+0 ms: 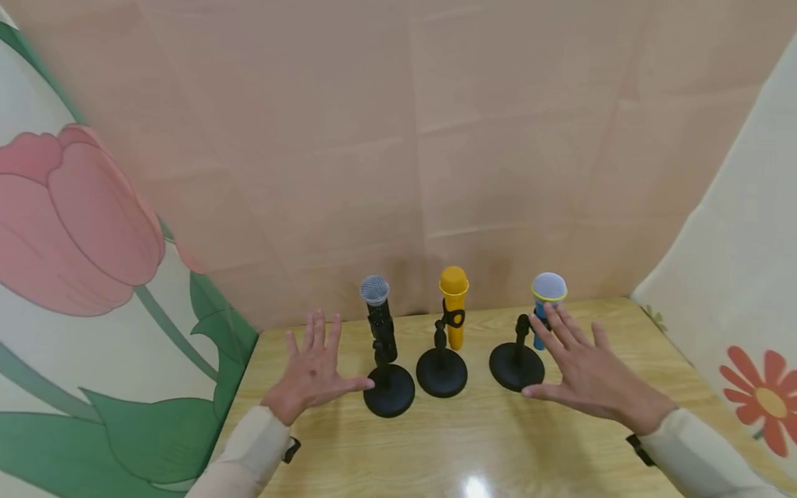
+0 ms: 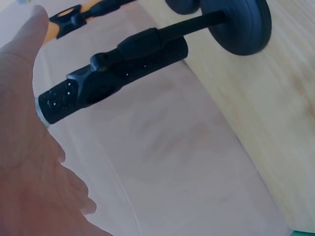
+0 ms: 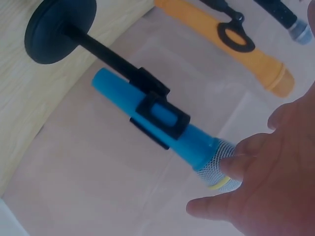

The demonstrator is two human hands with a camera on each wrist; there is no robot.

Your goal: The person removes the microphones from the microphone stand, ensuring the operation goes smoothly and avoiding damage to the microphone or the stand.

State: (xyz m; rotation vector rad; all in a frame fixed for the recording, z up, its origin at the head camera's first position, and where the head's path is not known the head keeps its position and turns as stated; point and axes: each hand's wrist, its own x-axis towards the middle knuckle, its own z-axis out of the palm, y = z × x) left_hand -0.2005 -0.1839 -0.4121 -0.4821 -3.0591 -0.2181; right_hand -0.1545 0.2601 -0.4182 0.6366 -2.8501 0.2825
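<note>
Left hand (image 1: 311,373) lies flat and spread on the table (image 1: 436,443), holding nothing, its thumb at the black microphone (image 1: 380,325) stand's 9 o'clock edge. Yellow microphone (image 1: 453,304) stands centre. Right hand (image 1: 585,373), fingers splayed and empty, sits at 3 o'clock of the blue microphone (image 1: 546,297). Only the right wrist view shows a fingertip (image 3: 236,164) touching its mesh head.

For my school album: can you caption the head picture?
Open hands beside three mics on stands.

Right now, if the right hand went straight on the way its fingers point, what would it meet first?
Probably the blue microphone on its stand; the right hand has its fingertips right at the mesh head, though actual contact is unclear.
</note>
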